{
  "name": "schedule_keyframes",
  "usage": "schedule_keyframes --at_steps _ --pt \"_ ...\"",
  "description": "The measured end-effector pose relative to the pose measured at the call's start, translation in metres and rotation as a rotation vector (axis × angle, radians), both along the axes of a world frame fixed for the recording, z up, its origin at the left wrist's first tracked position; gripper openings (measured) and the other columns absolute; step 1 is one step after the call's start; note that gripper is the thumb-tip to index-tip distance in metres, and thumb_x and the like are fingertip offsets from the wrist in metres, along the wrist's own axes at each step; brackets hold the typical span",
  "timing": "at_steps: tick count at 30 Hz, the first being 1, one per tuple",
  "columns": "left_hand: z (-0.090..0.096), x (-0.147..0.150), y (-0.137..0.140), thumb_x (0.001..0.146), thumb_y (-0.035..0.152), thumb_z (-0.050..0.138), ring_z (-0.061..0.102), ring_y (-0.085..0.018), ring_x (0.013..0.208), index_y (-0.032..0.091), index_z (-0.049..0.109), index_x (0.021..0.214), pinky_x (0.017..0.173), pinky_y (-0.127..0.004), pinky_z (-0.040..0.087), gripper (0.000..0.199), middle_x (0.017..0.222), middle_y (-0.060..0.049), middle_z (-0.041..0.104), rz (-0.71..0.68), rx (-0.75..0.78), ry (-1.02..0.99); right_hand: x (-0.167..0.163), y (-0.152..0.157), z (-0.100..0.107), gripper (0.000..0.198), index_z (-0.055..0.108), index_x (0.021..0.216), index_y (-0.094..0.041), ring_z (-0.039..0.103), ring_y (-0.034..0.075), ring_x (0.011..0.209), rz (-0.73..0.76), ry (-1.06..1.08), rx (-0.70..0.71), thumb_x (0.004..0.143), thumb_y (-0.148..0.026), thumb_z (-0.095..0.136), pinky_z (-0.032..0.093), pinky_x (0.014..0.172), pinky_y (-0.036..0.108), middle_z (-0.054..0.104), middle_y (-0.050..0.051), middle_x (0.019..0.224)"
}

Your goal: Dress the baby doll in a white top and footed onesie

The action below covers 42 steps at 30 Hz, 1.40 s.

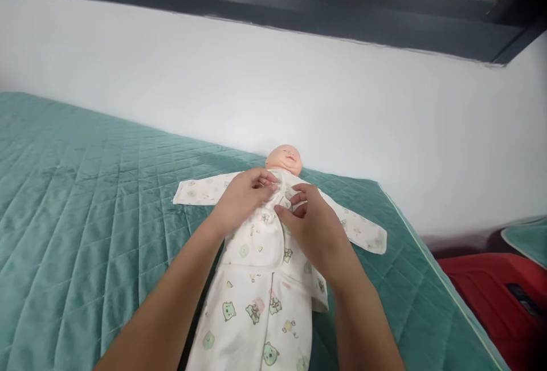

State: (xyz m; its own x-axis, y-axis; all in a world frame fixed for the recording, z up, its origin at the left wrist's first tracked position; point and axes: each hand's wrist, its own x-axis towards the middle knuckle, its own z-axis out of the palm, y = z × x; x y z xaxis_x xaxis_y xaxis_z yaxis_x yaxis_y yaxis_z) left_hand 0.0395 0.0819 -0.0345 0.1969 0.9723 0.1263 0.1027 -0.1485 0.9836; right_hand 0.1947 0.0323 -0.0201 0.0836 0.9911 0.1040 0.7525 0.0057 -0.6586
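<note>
Currently, from my head view, the doll (284, 158) lies on a green quilted bed cover (106, 206), its head close to the white wall (171, 74). It has on a white printed top (252, 248), sleeves spread out to either side, and matching trousers (239, 302) below. My left hand (243, 197) is at the upper chest, thumb and fingers bent near the neckline; my right hand (318, 220) is just beside it, fingers curled and thumb by the front edge. I cannot tell whether either one grips the cloth. Off to my right is something red (491, 297), beyond the bed's edge.
</note>
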Motion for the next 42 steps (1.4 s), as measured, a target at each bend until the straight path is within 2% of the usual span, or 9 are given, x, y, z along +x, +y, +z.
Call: schedule_keyframes --at_steps 3,5,10,16,22,30,36,42 --pt "0.006 -0.013 -0.002 0.081 0.034 0.06 0.055 -0.011 0.066 0.019 0.068 0.086 0.064 -0.024 0.043 0.018 0.076 0.0 0.063 -0.108 -0.005 0.07 -0.003 -0.011 0.008 0.021 0.048 0.09 -0.025 0.053 0.015 0.066 -0.013 -0.171 -0.054 0.081 -0.042 0.056 0.035 0.056 0.028 0.059 -0.001 0.083" --pt "0.01 -0.019 -0.004 0.081 0.035 0.06 0.057 -0.013 0.07 0.019 0.07 0.085 0.065 -0.025 0.043 0.02 0.078 -0.001 0.065 -0.188 0.007 0.172 -0.008 -0.016 0.011 0.016 0.042 0.08 -0.024 0.049 0.016 0.062 -0.027 -0.284 -0.091 0.082 -0.036 0.052 0.03 0.053 0.028 0.056 -0.001 0.077" --pt "0.014 -0.024 -0.006 0.081 0.043 0.06 0.06 -0.016 0.077 0.02 0.071 0.087 0.067 -0.026 0.043 0.026 0.085 -0.003 0.069 -0.326 0.02 0.315 -0.015 -0.018 0.007 0.014 0.038 0.075 -0.023 0.045 0.016 0.06 -0.026 -0.325 -0.092 0.081 -0.029 0.049 0.026 0.052 0.028 0.055 0.002 0.074" --pt "0.01 -0.023 -0.004 0.078 0.04 0.065 0.054 -0.013 0.071 0.022 0.07 0.085 0.062 -0.023 0.041 0.02 0.082 -0.001 0.065 -0.399 0.103 0.361 0.008 -0.01 0.006 0.017 0.043 0.066 -0.022 0.04 0.013 0.055 0.104 -0.062 -0.117 0.08 -0.029 0.05 0.026 0.051 0.027 0.051 -0.002 0.062" --pt "0.012 -0.018 -0.006 0.08 0.045 0.064 0.05 -0.011 0.065 0.023 0.068 0.086 0.057 -0.021 0.037 0.023 0.074 0.001 0.058 -0.403 0.114 0.377 0.025 -0.007 0.003 0.019 0.05 0.07 -0.021 0.034 0.011 0.059 0.222 0.27 -0.179 0.083 -0.035 0.053 0.025 0.051 0.025 0.042 -0.004 0.065" --pt "0.013 -0.015 -0.009 0.083 0.04 0.06 0.049 -0.01 0.062 0.021 0.067 0.084 0.054 -0.02 0.036 0.02 0.073 0.002 0.058 -0.426 0.081 0.302 0.028 0.0 -0.008 0.01 0.057 0.076 -0.02 0.036 0.01 0.057 0.198 0.604 -0.219 0.078 -0.029 0.057 0.026 0.054 0.024 0.043 -0.005 0.062" --pt "0.016 -0.014 -0.012 0.082 0.036 0.061 0.051 -0.011 0.062 0.019 0.065 0.081 0.053 -0.021 0.037 0.017 0.07 0.001 0.058 -0.448 0.032 0.221 0.028 -0.003 -0.007 0.006 0.058 0.076 -0.019 0.043 0.012 0.062 0.184 0.702 -0.223 0.076 -0.025 0.055 0.033 0.059 0.025 0.05 -0.003 0.067" --pt "0.017 -0.012 -0.013 0.083 0.035 0.062 0.058 -0.012 0.063 0.019 0.065 0.08 0.055 -0.022 0.042 0.017 0.07 -0.001 0.062 -0.472 -0.015 0.117 0.022 -0.004 -0.004 0.008 0.058 0.075 -0.02 0.042 0.011 0.06 0.177 0.657 -0.221 0.078 -0.027 0.056 0.032 0.057 0.025 0.049 -0.004 0.064"
